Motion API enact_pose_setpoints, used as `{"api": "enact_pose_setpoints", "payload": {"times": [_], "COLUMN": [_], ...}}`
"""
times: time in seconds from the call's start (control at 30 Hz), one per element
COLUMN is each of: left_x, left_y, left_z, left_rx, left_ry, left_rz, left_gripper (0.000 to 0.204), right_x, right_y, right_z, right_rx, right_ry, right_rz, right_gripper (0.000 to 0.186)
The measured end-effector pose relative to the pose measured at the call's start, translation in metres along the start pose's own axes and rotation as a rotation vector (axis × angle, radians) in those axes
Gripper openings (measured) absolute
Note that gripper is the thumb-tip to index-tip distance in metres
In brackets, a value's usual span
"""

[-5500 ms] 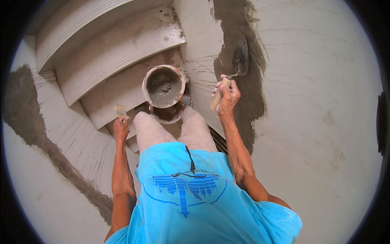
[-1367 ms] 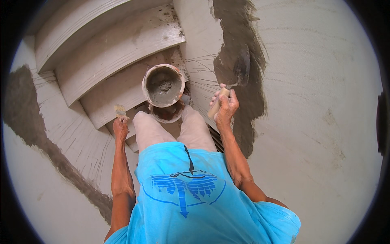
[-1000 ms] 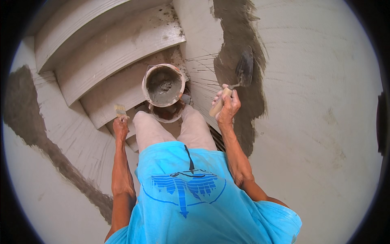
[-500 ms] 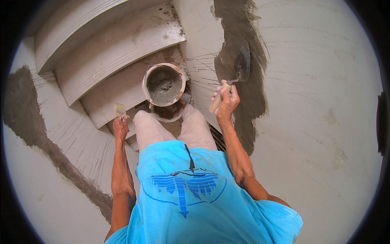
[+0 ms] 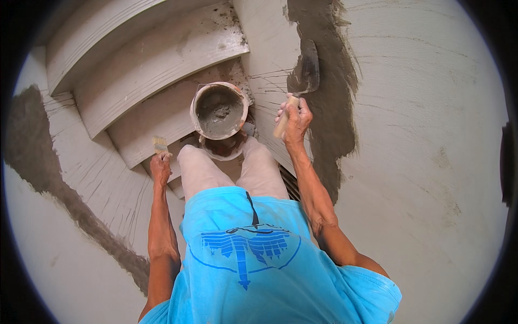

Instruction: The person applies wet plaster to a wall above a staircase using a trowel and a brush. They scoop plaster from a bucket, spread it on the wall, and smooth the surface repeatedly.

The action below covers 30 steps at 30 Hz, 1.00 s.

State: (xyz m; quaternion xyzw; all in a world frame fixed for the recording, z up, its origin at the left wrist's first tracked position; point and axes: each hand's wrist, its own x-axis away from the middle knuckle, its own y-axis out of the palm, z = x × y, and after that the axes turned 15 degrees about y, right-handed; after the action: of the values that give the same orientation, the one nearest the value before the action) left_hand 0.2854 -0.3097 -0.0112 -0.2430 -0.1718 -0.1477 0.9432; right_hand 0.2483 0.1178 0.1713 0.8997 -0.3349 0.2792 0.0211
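My right hand is closed around the pale wooden handle of a trowel. The trowel's dark blade lies against, or just over, a wide band of wet grey mortar on the right wall; I cannot tell whether it touches. My left hand, closed and off to the left, grips a paintbrush with pale bristles pointing away from me. Between the hands, just beyond my knees, a bucket holds wet grey mortar. Its wire handle rests at the rim.
Curved pale steps rise at the far left. Under the bucket sits a second container, partly hidden. Another mortar strip runs down the left wall. Dark rods lie beside my right leg. The smooth right wall reaches the picture's edge.
My right hand and the trowel have moved a little to the left, the blade shifting toward the mortar band's left edge. The left hand and the paintbrush are almost still.
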Motion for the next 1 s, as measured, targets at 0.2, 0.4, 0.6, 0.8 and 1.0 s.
{"api": "enact_pose_setpoints", "payload": {"times": [0.2,0.4,0.6,0.8,1.0], "left_x": [0.002,0.000,-0.006,-0.008,-0.005], "left_y": [-0.001,-0.001,0.001,-0.003,-0.005], "left_z": [0.008,0.014,0.011,0.008,0.012], "left_rx": [-0.011,-0.009,-0.001,-0.020,0.033], "left_ry": [-0.024,-0.042,-0.028,-0.038,0.006], "left_rz": [0.014,0.009,-0.003,-0.018,0.019], "left_gripper": [0.044,0.046,0.041,0.035,0.035], "right_x": [0.025,0.040,0.016,0.058,0.037], "right_y": [-0.019,-0.017,-0.015,-0.024,-0.018], "right_z": [0.000,-0.001,-0.007,-0.001,-0.009], "right_rx": [-0.162,-0.130,-0.093,-0.170,-0.005], "right_ry": [0.057,0.041,0.038,0.027,0.037], "right_rz": [0.025,0.027,0.034,0.106,0.058], "right_gripper": [0.030,0.031,0.031,0.030,0.029]}}
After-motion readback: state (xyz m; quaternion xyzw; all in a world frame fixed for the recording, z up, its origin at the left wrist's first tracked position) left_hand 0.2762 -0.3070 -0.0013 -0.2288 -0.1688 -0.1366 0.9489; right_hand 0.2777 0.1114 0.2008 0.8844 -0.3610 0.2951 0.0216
